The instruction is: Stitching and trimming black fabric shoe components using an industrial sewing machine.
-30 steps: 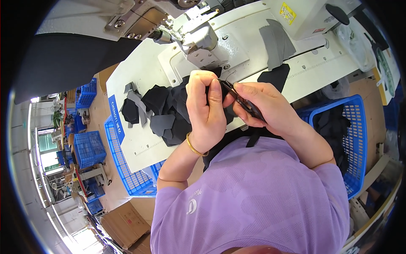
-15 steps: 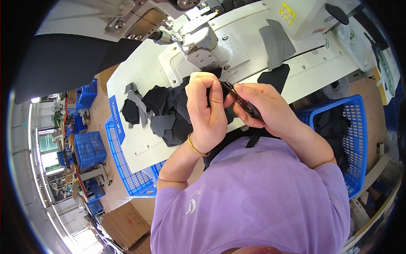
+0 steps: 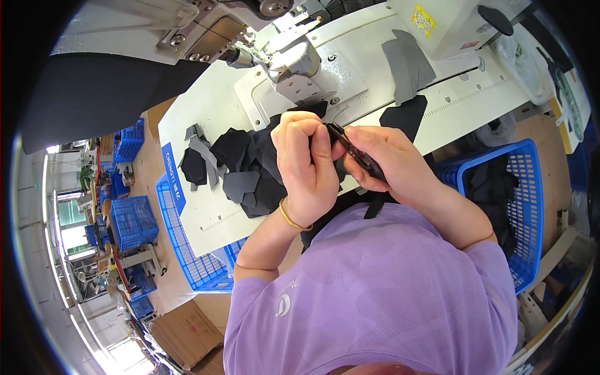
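Note:
My right hand (image 3: pixel 390 156) is closed around dark thread snips (image 3: pixel 357 150), whose tip points up and left toward my other hand. My left hand (image 3: pixel 307 150), with a gold bangle at its wrist, is closed in a pinch on a black fabric piece, mostly hidden by the fingers. A thin loose thread (image 3: pixel 341 115) shows just above the snips' tip. Both hands meet over the near edge of a white sewing table (image 3: pixel 206 219). Left of them lies a loose pile of black and grey fabric pieces (image 3: pixel 240 185).
The sewing machine (image 3: pixel 297 65) stands just beyond my hands. Grey cut pieces (image 3: pixel 406 65) and a black piece (image 3: pixel 406 117) lie at the right. A blue basket (image 3: pixel 531 187) with dark fabric stands at right, another blue basket (image 3: pixel 187 250) below the table's left edge.
Both hands have shifted down very slightly, and the snips' tip has stayed beside the left fingertips. The fabric on the table lies as before.

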The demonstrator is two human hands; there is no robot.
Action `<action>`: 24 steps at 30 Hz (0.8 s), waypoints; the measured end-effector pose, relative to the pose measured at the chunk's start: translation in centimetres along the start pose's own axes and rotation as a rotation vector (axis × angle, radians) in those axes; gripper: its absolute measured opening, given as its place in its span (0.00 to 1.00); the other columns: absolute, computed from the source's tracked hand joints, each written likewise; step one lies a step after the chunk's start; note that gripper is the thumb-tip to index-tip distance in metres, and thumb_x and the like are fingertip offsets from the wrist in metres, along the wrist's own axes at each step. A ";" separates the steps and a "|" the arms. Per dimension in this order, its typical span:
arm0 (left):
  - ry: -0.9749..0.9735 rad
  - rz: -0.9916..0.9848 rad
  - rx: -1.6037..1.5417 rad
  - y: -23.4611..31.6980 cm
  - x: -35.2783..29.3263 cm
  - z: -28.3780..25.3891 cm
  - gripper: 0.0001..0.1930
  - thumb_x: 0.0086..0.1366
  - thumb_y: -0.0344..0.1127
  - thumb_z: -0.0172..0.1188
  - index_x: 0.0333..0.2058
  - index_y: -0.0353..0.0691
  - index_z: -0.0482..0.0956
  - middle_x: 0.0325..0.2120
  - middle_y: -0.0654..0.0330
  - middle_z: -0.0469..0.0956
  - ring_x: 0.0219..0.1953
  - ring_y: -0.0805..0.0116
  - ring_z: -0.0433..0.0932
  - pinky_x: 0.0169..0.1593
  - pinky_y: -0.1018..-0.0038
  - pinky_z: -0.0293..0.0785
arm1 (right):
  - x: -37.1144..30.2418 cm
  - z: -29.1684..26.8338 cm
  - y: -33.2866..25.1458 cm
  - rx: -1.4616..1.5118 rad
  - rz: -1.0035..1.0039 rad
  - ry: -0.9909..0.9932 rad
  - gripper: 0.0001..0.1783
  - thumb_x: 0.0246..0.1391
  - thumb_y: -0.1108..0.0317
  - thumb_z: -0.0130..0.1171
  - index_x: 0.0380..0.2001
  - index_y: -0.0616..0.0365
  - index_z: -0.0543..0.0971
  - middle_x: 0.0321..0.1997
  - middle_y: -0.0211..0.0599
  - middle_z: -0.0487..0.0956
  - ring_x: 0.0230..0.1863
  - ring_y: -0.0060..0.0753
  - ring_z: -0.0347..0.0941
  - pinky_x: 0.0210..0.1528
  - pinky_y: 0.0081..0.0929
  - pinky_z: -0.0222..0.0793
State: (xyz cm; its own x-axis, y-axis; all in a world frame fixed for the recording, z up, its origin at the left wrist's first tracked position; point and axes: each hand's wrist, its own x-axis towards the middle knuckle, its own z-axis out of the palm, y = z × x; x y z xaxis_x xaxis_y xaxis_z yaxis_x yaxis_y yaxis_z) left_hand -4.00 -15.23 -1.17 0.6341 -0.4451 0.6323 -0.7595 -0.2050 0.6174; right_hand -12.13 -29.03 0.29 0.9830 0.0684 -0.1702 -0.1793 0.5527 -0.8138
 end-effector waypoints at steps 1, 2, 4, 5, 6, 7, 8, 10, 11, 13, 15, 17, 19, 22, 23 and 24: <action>0.000 0.000 0.000 0.0 -0.1 0.1 0.03 0.63 0.22 0.52 0.32 0.36 0.69 0.32 0.56 0.71 0.34 0.60 0.66 0.42 0.69 0.61 | 0.0 -0.1 0.1 0.000 0.000 0.000 0.23 0.68 0.55 0.42 0.34 0.67 0.75 0.17 0.28 0.69 0.12 0.12 0.55 0.14 0.13 0.49; -0.012 0.067 0.030 0.0 -0.3 0.1 0.03 0.63 0.21 0.53 0.32 0.36 0.69 0.32 0.56 0.71 0.34 0.60 0.66 0.42 0.69 0.61 | 0.0 -0.2 0.2 0.024 -0.023 0.016 0.23 0.68 0.55 0.42 0.34 0.67 0.75 0.17 0.28 0.69 0.13 0.11 0.55 0.14 0.13 0.48; -0.003 0.177 0.096 0.2 -0.3 0.1 0.04 0.61 0.21 0.53 0.32 0.36 0.69 0.32 0.56 0.72 0.32 0.60 0.66 0.42 0.69 0.61 | -0.1 -0.2 0.2 0.048 -0.046 0.032 0.23 0.68 0.55 0.43 0.34 0.66 0.75 0.17 0.28 0.68 0.13 0.11 0.55 0.14 0.13 0.48; -0.003 0.177 0.096 0.2 -0.3 0.0 0.04 0.61 0.21 0.53 0.32 0.36 0.69 0.32 0.56 0.72 0.32 0.60 0.66 0.42 0.69 0.61 | -0.1 0.0 0.1 0.015 -0.049 0.043 0.23 0.68 0.54 0.43 0.34 0.66 0.75 0.17 0.27 0.68 0.13 0.11 0.55 0.14 0.13 0.48; -0.004 0.152 0.079 0.1 -0.3 -0.1 0.04 0.61 0.21 0.53 0.32 0.36 0.69 0.32 0.56 0.72 0.33 0.60 0.66 0.42 0.70 0.60 | -0.1 0.0 -0.1 -0.018 -0.052 0.054 0.23 0.68 0.54 0.44 0.33 0.66 0.75 0.17 0.27 0.68 0.13 0.11 0.54 0.14 0.13 0.48; -0.004 0.127 0.062 0.0 -0.3 -0.1 0.04 0.62 0.20 0.53 0.33 0.36 0.69 0.32 0.56 0.72 0.33 0.60 0.66 0.42 0.70 0.60 | -0.3 0.1 -0.2 -0.019 -0.052 0.054 0.23 0.68 0.54 0.44 0.33 0.66 0.75 0.17 0.27 0.68 0.13 0.11 0.54 0.14 0.13 0.48; -0.004 0.127 0.061 -0.1 -0.3 -0.1 0.04 0.62 0.20 0.53 0.33 0.36 0.69 0.32 0.56 0.72 0.33 0.60 0.66 0.42 0.70 0.60 | -0.4 0.0 -0.3 -0.045 -0.053 0.049 0.23 0.68 0.54 0.44 0.33 0.65 0.75 0.16 0.26 0.67 0.13 0.11 0.54 0.15 0.13 0.48; 0.029 0.109 0.074 -0.3 -0.1 -0.2 0.04 0.62 0.21 0.53 0.33 0.36 0.69 0.33 0.55 0.71 0.34 0.59 0.66 0.42 0.70 0.60 | -0.6 -0.2 -0.3 -0.071 -0.056 0.044 0.23 0.68 0.54 0.45 0.32 0.65 0.75 0.16 0.25 0.67 0.13 0.11 0.54 0.15 0.13 0.48; 0.029 0.108 0.074 -0.3 -0.1 -0.2 0.04 0.62 0.21 0.53 0.33 0.36 0.69 0.33 0.55 0.71 0.34 0.59 0.66 0.42 0.70 0.60 | -0.6 -0.3 -0.2 -0.092 -0.044 0.008 0.23 0.68 0.54 0.45 0.31 0.65 0.75 0.15 0.25 0.67 0.13 0.11 0.54 0.15 0.13 0.48; 0.032 0.097 0.073 -0.3 0.0 -0.3 0.04 0.62 0.21 0.53 0.33 0.36 0.69 0.33 0.55 0.71 0.34 0.59 0.66 0.42 0.70 0.60 | -0.6 -0.3 -0.1 -0.111 -0.032 -0.027 0.23 0.68 0.54 0.45 0.31 0.64 0.75 0.15 0.25 0.66 0.13 0.11 0.54 0.15 0.13 0.48; 0.031 0.097 0.072 -0.3 -0.2 -0.3 0.04 0.62 0.21 0.53 0.33 0.36 0.69 0.33 0.55 0.71 0.34 0.59 0.66 0.42 0.70 0.60 | -0.6 0.0 -0.3 -0.150 -0.020 0.000 0.22 0.68 0.58 0.41 0.31 0.66 0.76 0.18 0.27 0.67 0.14 0.12 0.52 0.14 0.14 0.46; 0.030 0.100 0.069 -0.3 -0.2 -0.3 0.04 0.62 0.21 0.53 0.33 0.36 0.69 0.33 0.55 0.71 0.34 0.59 0.65 0.42 0.70 0.60 | -0.5 0.0 -0.3 -0.140 -0.008 -0.002 0.22 0.68 0.58 0.41 0.31 0.66 0.76 0.18 0.27 0.67 0.14 0.12 0.53 0.15 0.14 0.47; -0.009 0.144 0.120 -0.3 -0.2 -0.5 0.02 0.69 0.25 0.47 0.35 0.35 0.68 0.37 0.54 0.71 0.34 0.66 0.65 0.40 0.75 0.64 | -0.4 -0.1 -0.3 -0.131 0.002 -0.005 0.23 0.68 0.57 0.41 0.31 0.66 0.76 0.18 0.27 0.67 0.14 0.12 0.53 0.15 0.14 0.47; 0.016 0.115 0.085 -0.1 -0.2 -0.3 0.04 0.61 0.21 0.54 0.33 0.36 0.69 0.33 0.55 0.72 0.34 0.60 0.66 0.42 0.69 0.59 | -0.3 -0.3 -0.2 -0.130 0.009 -0.008 0.23 0.68 0.56 0.42 0.31 0.66 0.76 0.18 0.27 0.67 0.14 0.12 0.53 0.15 0.14 0.47; 0.016 0.115 0.085 -0.1 -0.2 -0.2 0.04 0.61 0.21 0.54 0.33 0.36 0.69 0.33 0.55 0.72 0.34 0.60 0.66 0.42 0.69 0.59 | -0.3 -0.3 -0.3 -0.125 0.010 -0.008 0.23 0.68 0.56 0.42 0.31 0.66 0.76 0.18 0.27 0.67 0.14 0.12 0.53 0.15 0.13 0.47; 0.018 0.120 0.092 -0.1 -0.2 -0.2 0.04 0.61 0.21 0.54 0.33 0.37 0.70 0.32 0.55 0.72 0.33 0.60 0.66 0.42 0.69 0.59 | -0.3 -0.3 -0.3 -0.120 0.011 -0.009 0.23 0.68 0.56 0.42 0.31 0.66 0.76 0.18 0.27 0.67 0.14 0.12 0.53 0.15 0.13 0.47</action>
State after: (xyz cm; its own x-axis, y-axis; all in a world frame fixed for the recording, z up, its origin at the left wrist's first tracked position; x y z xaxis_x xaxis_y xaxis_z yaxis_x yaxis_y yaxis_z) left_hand -4.04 -14.95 -1.21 0.5395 -0.4559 0.7079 -0.8398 -0.2303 0.4917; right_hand -12.44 -29.41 0.43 0.9812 0.0813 -0.1749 -0.1927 0.4489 -0.8725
